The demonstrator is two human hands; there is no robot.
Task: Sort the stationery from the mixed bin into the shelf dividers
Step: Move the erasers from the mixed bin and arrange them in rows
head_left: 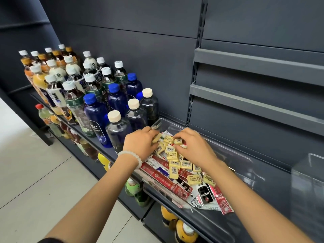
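Observation:
A clear plastic bin (233, 155) on the dark shelf holds a mixed heap: several small yellow erasers (172, 156) with barcodes lie on top of red and black-and-white refill packets (157, 174). My left hand (140, 142), with a white bead bracelet at the wrist, pinches one yellow eraser (157, 138) at the far left of the heap. My right hand (192, 146) reaches into the pile, its fingertips closed on another eraser (178, 141). Both hands hover over the far end of the bin.
Many drink bottles (98, 95) stand packed on the shelf left of the bin, nearly touching my left hand. More bottles (182, 230) sit on the shelf below. Clear dividers (308, 174) stand at the right. Empty grey shelves (259, 65) hang above right.

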